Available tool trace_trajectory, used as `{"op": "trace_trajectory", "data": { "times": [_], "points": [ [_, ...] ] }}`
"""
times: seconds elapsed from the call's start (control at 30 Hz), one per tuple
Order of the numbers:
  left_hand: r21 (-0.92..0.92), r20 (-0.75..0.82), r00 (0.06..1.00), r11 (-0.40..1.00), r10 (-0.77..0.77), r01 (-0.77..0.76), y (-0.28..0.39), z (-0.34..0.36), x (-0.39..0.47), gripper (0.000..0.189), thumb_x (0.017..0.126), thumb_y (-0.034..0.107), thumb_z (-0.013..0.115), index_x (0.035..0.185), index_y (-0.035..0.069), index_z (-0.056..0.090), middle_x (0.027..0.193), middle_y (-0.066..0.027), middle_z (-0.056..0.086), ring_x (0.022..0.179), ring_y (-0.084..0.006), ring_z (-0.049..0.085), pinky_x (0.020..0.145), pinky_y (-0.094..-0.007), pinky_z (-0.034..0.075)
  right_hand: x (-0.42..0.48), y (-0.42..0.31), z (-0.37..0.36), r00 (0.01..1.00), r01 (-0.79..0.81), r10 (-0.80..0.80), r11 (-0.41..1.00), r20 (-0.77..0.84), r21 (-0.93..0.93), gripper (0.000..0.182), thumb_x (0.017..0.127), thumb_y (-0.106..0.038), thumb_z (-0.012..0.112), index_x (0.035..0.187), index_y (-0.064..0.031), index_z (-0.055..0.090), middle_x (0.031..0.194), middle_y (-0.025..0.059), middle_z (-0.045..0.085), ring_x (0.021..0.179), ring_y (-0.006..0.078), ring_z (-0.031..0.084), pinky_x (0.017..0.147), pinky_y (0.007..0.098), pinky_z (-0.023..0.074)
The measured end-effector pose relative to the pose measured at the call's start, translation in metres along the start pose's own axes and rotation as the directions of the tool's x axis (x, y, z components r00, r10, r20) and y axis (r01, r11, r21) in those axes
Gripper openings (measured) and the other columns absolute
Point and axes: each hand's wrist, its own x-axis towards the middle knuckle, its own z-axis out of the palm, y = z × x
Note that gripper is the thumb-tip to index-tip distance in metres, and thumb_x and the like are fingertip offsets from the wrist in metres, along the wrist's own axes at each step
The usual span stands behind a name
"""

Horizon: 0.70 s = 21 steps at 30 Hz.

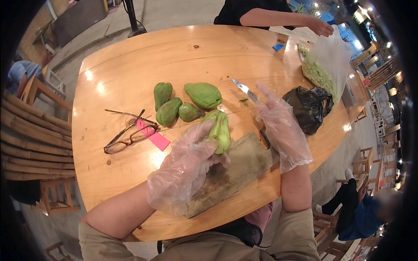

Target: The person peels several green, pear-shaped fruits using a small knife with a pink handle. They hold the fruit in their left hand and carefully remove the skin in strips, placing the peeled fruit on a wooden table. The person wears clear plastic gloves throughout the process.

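In a clear plastic glove, my left hand (192, 153) grips a pale green chayote (222, 133) above the left part of a worn wooden cutting board (241, 163). My right hand (277, 120), gloved the same way, holds a knife (243, 87) whose blade points away from me over the table. Just beyond the held chayote lie several darker green ones: a large chayote (204, 94), a small one (190, 112), and two more (168, 112) (163, 94) to the left. A dark handle-like piece (265, 137) shows partly beneath my right wrist.
Folded eyeglasses (132, 133) rest over a pink paper slip (156, 138) at left. A black plastic bag (308, 107) sits right of my right hand. Behind it, a co-worker's hand (321, 27) holds a clear bag of chopped green pieces (318, 73). A blue scrap (278, 47) lies near the far edge.
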Motion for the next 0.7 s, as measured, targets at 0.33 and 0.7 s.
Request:
{"op": "trace_trajectory", "data": {
  "times": [0.33,0.7],
  "points": [
    [-0.04,0.026,1.0,0.999,0.012,-0.011,0.001,-0.001,-0.002,0.06,0.094,0.028,0.067,0.143,0.005,0.04,0.132,-0.0093,0.054,0.114,-0.0197,0.058,0.092,-0.0362,0.052,-0.032,-0.027,0.0,0.936,0.286,-0.293,0.956,0.192,0.067,0.025,0.082,0.0,0.065,0.106,-0.0061,0.068,0.068,-0.0021,0.055,0.058,0.0072,0.047,0.053,0.0257,0.0409],
    [-0.132,-0.017,1.0,0.991,0.016,-0.018,0.004,0.004,-0.003,0.055,0.098,0.016,0.061,0.148,0.013,0.04,0.133,-0.007,0.055,0.118,-0.0214,0.058,0.1,-0.0375,0.051,-0.035,-0.038,0.003,0.825,0.479,-0.434,0.877,0.362,-0.038,0.04,0.083,-0.008,0.073,0.121,-0.0165,0.066,0.082,0.0135,0.068,0.071,0.0336,0.065,0.062,0.0389,0.0519]
  ]
}}
